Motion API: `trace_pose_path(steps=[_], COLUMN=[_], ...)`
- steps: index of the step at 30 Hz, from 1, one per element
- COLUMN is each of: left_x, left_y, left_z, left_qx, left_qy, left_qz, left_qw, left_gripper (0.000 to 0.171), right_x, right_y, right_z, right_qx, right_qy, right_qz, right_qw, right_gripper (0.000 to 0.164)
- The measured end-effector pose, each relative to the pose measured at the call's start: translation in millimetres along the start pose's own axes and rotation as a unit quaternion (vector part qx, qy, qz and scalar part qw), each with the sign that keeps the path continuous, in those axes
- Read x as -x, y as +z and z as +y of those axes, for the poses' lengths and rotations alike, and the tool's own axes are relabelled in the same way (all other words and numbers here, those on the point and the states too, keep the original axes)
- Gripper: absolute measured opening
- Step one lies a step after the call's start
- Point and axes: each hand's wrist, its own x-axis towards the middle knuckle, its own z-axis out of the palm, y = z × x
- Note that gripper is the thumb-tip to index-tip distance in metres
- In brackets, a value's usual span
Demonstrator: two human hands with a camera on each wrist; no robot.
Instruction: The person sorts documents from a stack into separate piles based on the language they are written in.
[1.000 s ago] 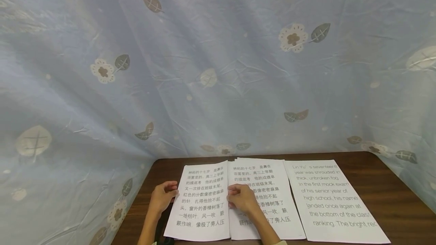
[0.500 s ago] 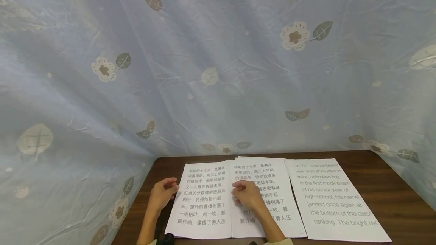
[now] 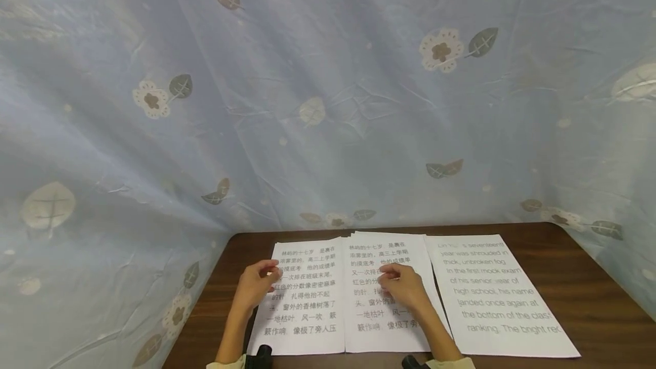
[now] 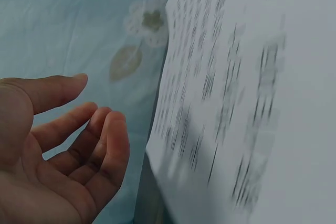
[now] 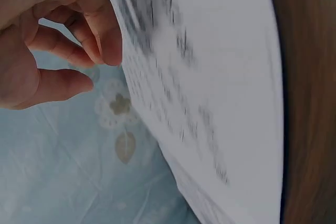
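Note:
In the head view, a page of printed Chinese text (image 3: 307, 343) lies at the left. Beside it sits a stack of pages with the same text (image 3: 369, 343), edges slightly uneven at the top. My left hand (image 3: 253, 285) hovers by the left page's outer edge, fingers loosely bent, nothing between them. Over the middle stack is my right hand (image 3: 406, 287), covering some of its lines. The left wrist view has the left hand (image 4: 79, 156) apart from the paper, thumb and fingertips separated. A gap also shows between thumb and fingers of the right hand (image 5: 63, 40) in the right wrist view.
Sheets with large English print (image 3: 502, 300) lie to the right of the middle stack. All the paper rests on a dark brown wooden table (image 3: 558, 266). A pale blue curtain with leaves and flowers (image 3: 328, 147) hangs behind and at both sides.
My right hand has left the inner edge of the left page and moved right over the middle stack. The left hand has shifted slightly right and up, overlapping the left page's edge.

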Motion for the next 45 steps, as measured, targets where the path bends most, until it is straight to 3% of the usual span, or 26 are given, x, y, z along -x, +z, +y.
trace_pose_path(steps=[9, 19, 24, 37, 45], left_x=[1.5, 1.0, 1.6, 5.8, 6.5], left_y=[43.1, 81.1, 97.6, 131.9, 142.3], left_z=[21.7, 39.0, 43.7, 54.9, 56.9], left_qx=[0.009, 0.029, 0.037, 0.06, 0.036], left_qy=[0.038, 0.052, 0.041, 0.019, 0.013], left_qz=[-0.037, -0.073, -0.085, -0.105, -0.102], left_qw=[0.9985, 0.9956, 0.9948, 0.9925, 0.994], left_gripper=[0.036, 0.037, 0.038, 0.042, 0.042], right_x=[2, 7, 7, 7, 8], right_y=[-20, -41, -51, -91, -106], right_z=[19, 15, 21, 39, 46], right_qx=[-0.004, -0.01, -0.009, 0.008, 0.04], right_qy=[0.013, 0.026, 0.029, 0.037, 0.049], right_qz=[-0.008, -0.002, 0.004, 0.024, 0.027], right_qw=[1.0, 1.0, 1.0, 0.999, 0.998], right_gripper=[0.035, 0.038, 0.04, 0.043, 0.044])
